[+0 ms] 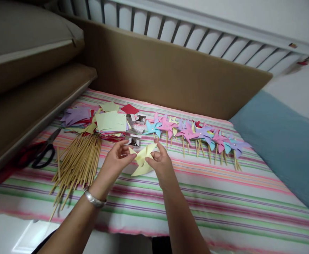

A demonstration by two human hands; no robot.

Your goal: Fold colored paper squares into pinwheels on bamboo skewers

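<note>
My left hand (116, 159) and my right hand (162, 163) both pinch a pale yellow paper piece (143, 159), partly folded into pinwheel points, held just above the striped cloth (223, 197). A silver bracelet (94, 199) sits on my left wrist. Beyond my hands lies a row of finished paper pinwheels (197, 135) on wooden sticks, in blue, pink, purple and yellow. To the left is a loose heap of bare wooden sticks (76, 162). Behind them are stacks of coloured paper squares (109, 121).
Black-handled scissors (44, 150) lie at the left by a brown cushioned ledge (38, 102). A small white box (134, 140) sits near the paper stacks. A brown headboard (170, 74) backs the surface; a blue sheet (284, 148) lies at the right.
</note>
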